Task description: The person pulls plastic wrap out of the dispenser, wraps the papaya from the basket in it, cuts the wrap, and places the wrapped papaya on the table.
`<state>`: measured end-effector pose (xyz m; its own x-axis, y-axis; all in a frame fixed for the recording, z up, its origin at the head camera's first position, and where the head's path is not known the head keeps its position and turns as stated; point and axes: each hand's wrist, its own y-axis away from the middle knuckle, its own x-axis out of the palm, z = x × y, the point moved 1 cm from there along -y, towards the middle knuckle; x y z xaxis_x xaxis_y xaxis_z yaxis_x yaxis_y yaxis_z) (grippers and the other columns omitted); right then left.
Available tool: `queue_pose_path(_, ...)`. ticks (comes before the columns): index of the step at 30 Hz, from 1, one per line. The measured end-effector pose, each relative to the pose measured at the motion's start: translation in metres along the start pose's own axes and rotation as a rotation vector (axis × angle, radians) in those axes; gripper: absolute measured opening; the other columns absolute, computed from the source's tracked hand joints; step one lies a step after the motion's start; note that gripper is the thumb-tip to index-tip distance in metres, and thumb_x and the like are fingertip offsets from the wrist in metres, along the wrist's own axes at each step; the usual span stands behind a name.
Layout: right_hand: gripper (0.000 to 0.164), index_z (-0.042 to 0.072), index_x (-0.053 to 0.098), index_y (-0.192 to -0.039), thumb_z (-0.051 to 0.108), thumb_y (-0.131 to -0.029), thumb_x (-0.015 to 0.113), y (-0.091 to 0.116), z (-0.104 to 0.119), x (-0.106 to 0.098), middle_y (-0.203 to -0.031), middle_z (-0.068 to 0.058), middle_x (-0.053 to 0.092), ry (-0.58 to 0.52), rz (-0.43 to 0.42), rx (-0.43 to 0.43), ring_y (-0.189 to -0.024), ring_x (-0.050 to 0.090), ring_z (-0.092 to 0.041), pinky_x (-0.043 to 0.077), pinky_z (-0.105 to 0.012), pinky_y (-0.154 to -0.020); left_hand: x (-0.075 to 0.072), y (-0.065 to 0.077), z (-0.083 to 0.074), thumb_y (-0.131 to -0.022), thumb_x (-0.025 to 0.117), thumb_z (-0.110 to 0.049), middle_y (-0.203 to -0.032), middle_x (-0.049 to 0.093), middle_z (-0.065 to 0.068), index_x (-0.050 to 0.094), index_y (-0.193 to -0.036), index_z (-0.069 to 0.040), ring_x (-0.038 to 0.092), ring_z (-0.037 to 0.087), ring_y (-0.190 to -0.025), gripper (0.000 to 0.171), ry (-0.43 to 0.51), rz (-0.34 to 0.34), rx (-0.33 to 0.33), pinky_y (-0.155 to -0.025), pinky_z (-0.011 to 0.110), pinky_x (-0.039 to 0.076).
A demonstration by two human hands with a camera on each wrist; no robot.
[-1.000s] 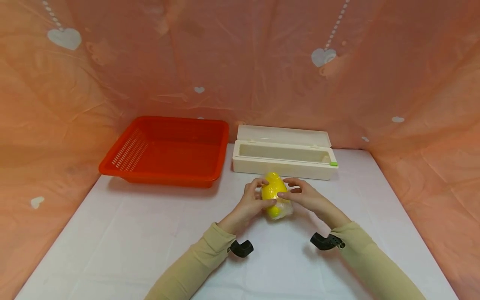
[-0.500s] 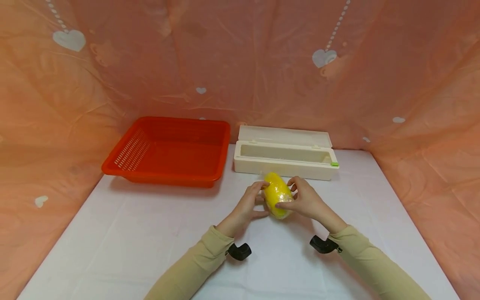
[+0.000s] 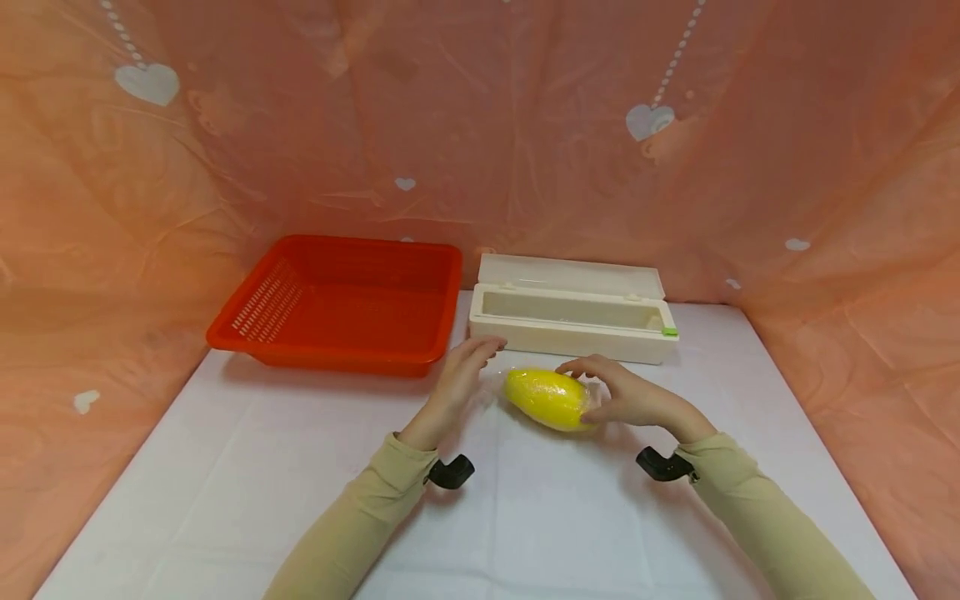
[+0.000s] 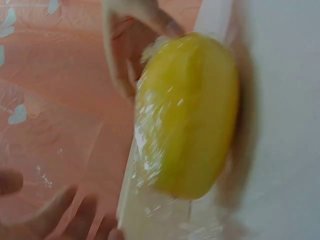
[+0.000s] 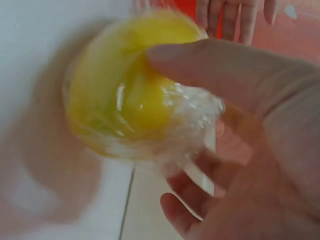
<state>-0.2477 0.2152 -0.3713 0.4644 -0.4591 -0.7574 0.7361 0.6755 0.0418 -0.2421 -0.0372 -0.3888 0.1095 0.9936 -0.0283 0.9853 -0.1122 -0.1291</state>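
Note:
A yellow oval fruit (image 3: pixel 547 398), wrapped in clear cling film, lies lengthwise between the two hands in the head view. The right hand (image 3: pixel 626 398) pinches its right end, the thumb on the near side and the fingers behind. In the right wrist view the thumb (image 5: pixel 180 60) presses on the fruit, and crumpled film bunches beside it. The left hand (image 3: pixel 455 379) is apart from the fruit on the left, its fingers extended. Loose film trails from the fruit's left end toward that hand. The left wrist view shows the fruit (image 4: pixel 190 120) with the left fingers (image 4: pixel 52 212) off to one side.
Behind the fruit stands a long cream box (image 3: pixel 570 340), its lid (image 3: pixel 570 275) raised and a green slider (image 3: pixel 670 332) at its right end. A red plastic basket (image 3: pixel 341 362) with slotted sides stands at the back left. A pink curtain (image 3: pixel 510 125) hangs behind the white-covered table (image 3: pixel 555 517).
The left hand has let go of the fruit and moved left. The fruit has turned from nearly upright to lying sideways, its far end swinging left, while the right hand keeps hold.

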Motion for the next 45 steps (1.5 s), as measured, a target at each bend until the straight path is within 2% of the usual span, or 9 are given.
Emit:
queue_pose_path(6, 0.059, 0.017, 0.048, -0.127, 0.003, -0.074, 0.069, -0.006, -0.006, -0.012, -0.127, 0.003, 0.045, 0.014, 0.093, -0.065, -0.119, 0.034, -0.021, 0.025, -0.051, -0.097, 0.002, -0.013, 0.009, -0.094, 0.040, -0.027, -0.118, 0.053, 0.017, 0.053, -0.117, 0.004, 0.046, 0.035, -0.111, 0.040, 0.070, 0.308, -0.162, -0.097, 0.044, 0.032)
queue_pose_path(9, 0.057, 0.018, 0.046, -0.128, 0.007, -0.076, 0.068, -0.007, -0.009, -0.013, -0.129, 0.004, 0.044, 0.001, 0.067, -0.057, -0.122, 0.033, -0.019, 0.024, -0.049, -0.099, 0.005, -0.013, 0.017, -0.092, 0.046, -0.018, -0.120, 0.052, 0.018, 0.050, -0.120, 0.005, 0.049, 0.031, -0.108, 0.036, 0.076, 0.373, -0.243, -0.094, 0.040, 0.036)
queue_pose_path(12, 0.056, 0.016, 0.046, -0.127, 0.009, -0.076, 0.069, -0.006, -0.011, -0.011, -0.128, 0.002, 0.045, 0.000, -0.058, -0.051, -0.120, 0.037, -0.022, 0.028, -0.049, -0.097, 0.007, -0.008, 0.025, -0.088, 0.053, -0.011, -0.118, 0.053, 0.014, 0.050, -0.121, 0.002, 0.052, 0.023, -0.103, 0.035, 0.010, 0.402, -0.242, -0.089, 0.033, 0.042)
queue_pose_path(16, 0.051, 0.011, 0.053, -0.117, 0.005, -0.071, 0.074, -0.001, -0.012, -0.005, -0.116, -0.002, 0.051, 0.064, -0.286, -0.080, -0.105, 0.046, -0.027, 0.039, -0.049, -0.086, 0.010, -0.001, 0.029, -0.083, 0.060, -0.007, -0.114, 0.054, 0.011, 0.052, -0.120, -0.002, 0.055, 0.020, -0.096, 0.038, -0.002, 0.408, -0.206, -0.080, 0.030, 0.047)
queue_pose_path(20, 0.043, 0.009, 0.057, -0.105, -0.001, -0.068, 0.074, 0.005, -0.006, 0.008, -0.103, -0.001, 0.051, 0.094, -0.390, -0.136, -0.091, 0.049, -0.025, 0.045, -0.040, -0.073, 0.016, 0.006, 0.025, -0.079, 0.065, -0.004, -0.112, 0.052, 0.014, 0.053, -0.118, -0.004, 0.057, 0.020, -0.089, 0.042, 0.034, 0.375, -0.221, -0.072, 0.035, 0.050)
queue_pose_path(29, 0.048, 0.007, 0.051, -0.117, 0.002, -0.073, 0.071, 0.015, -0.004, 0.019, -0.115, -0.006, 0.050, 0.009, -0.295, -0.217, -0.106, 0.047, -0.019, 0.046, -0.043, -0.080, 0.026, 0.017, 0.034, -0.075, 0.071, -0.015, -0.108, 0.053, 0.009, 0.058, -0.109, -0.008, 0.058, 0.023, -0.084, 0.037, 0.062, 0.213, -0.309, -0.070, 0.037, 0.051)
queue_pose_path(34, 0.051, -0.001, 0.048, -0.118, -0.003, -0.072, 0.070, 0.015, 0.011, 0.015, -0.117, -0.015, 0.051, -0.043, -0.283, -0.249, -0.109, 0.046, -0.027, 0.044, -0.045, -0.084, 0.025, 0.016, 0.033, -0.082, 0.063, -0.026, -0.105, 0.059, 0.011, 0.060, -0.108, -0.003, 0.059, 0.028, -0.091, 0.034, 0.207, 0.107, -0.296, -0.080, 0.040, 0.047)
queue_pose_path(40, 0.050, -0.006, 0.048, -0.117, -0.004, -0.072, 0.069, 0.016, 0.020, 0.013, -0.118, -0.020, 0.049, -0.082, -0.265, -0.245, -0.112, 0.043, -0.033, 0.040, -0.049, -0.087, 0.031, 0.001, 0.050, -0.087, 0.055, -0.031, -0.111, 0.058, 0.013, 0.056, -0.116, -0.001, 0.057, 0.025, -0.099, 0.041, 0.431, 0.236, -0.199, -0.083, 0.038, 0.046)
queue_pose_path(45, 0.050, -0.001, 0.049, -0.119, 0.000, -0.073, 0.070, 0.012, 0.005, 0.020, -0.120, -0.015, 0.050, -0.101, -0.284, -0.253, -0.113, 0.044, -0.029, 0.040, -0.049, -0.087, 0.031, 0.005, 0.036, -0.086, 0.056, -0.035, -0.115, 0.055, 0.016, 0.053, -0.118, -0.001, 0.056, 0.026, -0.102, 0.047, 0.523, 0.282, -0.268, -0.087, 0.039, 0.044)
